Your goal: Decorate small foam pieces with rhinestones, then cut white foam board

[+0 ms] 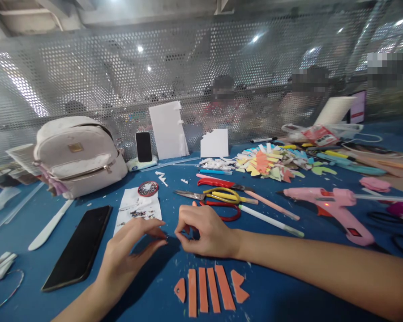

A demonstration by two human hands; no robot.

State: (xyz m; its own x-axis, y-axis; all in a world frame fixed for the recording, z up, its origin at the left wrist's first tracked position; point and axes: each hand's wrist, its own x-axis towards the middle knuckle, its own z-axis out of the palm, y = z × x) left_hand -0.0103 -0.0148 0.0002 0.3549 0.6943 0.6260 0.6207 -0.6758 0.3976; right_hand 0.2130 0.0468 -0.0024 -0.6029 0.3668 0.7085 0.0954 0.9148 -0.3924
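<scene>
My left hand (130,246) hovers over the blue table, thumb and fingers apart, with a small gap between their tips. Facing it, my right hand (204,230) has thumb and forefinger pinched together; anything between them is too small to make out. Below both hands lie orange pieces: a pointed one with a hole (180,290), several upright strips (203,290) and a notched one (239,286). Just beyond my left hand is a white paper (139,205) with tiny dark bits and a round case (148,188). Scissors with yellow handles (221,196) lie behind my right hand.
A black phone (79,248) and white plastic knife (50,226) lie left, before a pale backpack (80,156). Red-handled pliers (218,181), a white pen (272,220) and a pink glue gun (332,208) lie right. Paper scraps (272,161) pile up before a perforated metal screen (188,67).
</scene>
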